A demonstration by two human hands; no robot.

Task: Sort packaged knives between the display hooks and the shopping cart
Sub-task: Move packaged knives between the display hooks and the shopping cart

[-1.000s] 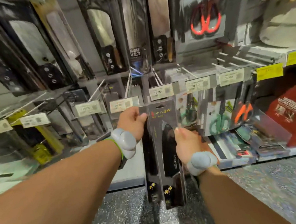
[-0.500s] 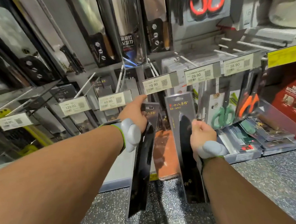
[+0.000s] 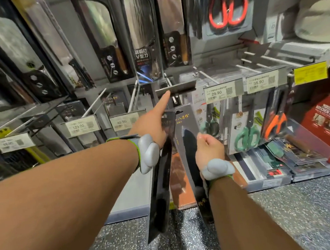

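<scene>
Black knife pack [image 3: 161, 175] now split off into my left hand [image 3: 152, 127], finger lifting the price tag [image 3: 175, 88]; right hand [image 3: 210, 147] gripping the grey pack [image 3: 187, 127], heading for the hook [image 3: 172, 92].

Two hands [image 3: 150, 127] are up, each holding one packaged knife [image 3: 161, 173]. Four white price tags [image 3: 219, 92] can be read, and three pairs of scissors [image 3: 246, 137] hang

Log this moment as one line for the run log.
left hand: holds knife pack, forefinger lifting price tag holder | right hand: grips second knife pack
</scene>
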